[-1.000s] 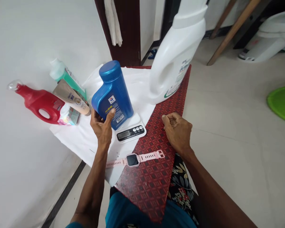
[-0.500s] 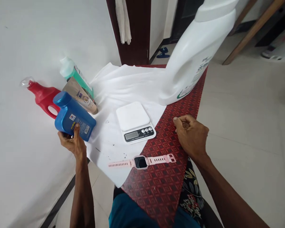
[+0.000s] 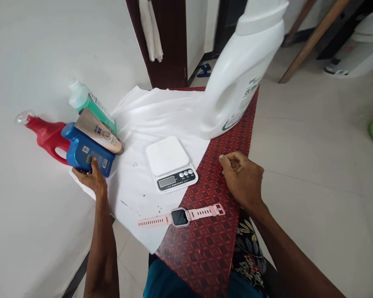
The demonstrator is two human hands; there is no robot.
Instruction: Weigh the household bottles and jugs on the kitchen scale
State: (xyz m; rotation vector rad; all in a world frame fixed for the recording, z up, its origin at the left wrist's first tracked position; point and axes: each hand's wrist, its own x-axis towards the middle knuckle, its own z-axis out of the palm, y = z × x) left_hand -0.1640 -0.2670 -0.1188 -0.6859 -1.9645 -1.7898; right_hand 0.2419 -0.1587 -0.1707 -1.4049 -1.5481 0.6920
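My left hand (image 3: 92, 179) grips the lower part of a blue bottle (image 3: 85, 151), thumb across its label. The bottle is at the left of the table, close against a beige squeeze tube (image 3: 96, 130) and in front of a red bottle (image 3: 49, 136). Curled into a loose fist, my right hand (image 3: 244, 178) is by the table's right edge with nothing visible in it. Between the hands lies a white kitchen scale (image 3: 168, 157), its plate bare. A pink-strapped smartwatch (image 3: 179, 217) is stretched flat nearer to me.
A large white detergent jug (image 3: 239, 78) stands at the back right of the red patterned table (image 3: 205, 244). White cloth (image 3: 133, 165) covers its left side. Behind the tube is a bottle of green liquid (image 3: 96, 107), next to the wall (image 3: 34, 207).
My left hand has carried the blue bottle left, off the scale to the group of containers by the wall. My right hand stays curled in about the same place on the table.
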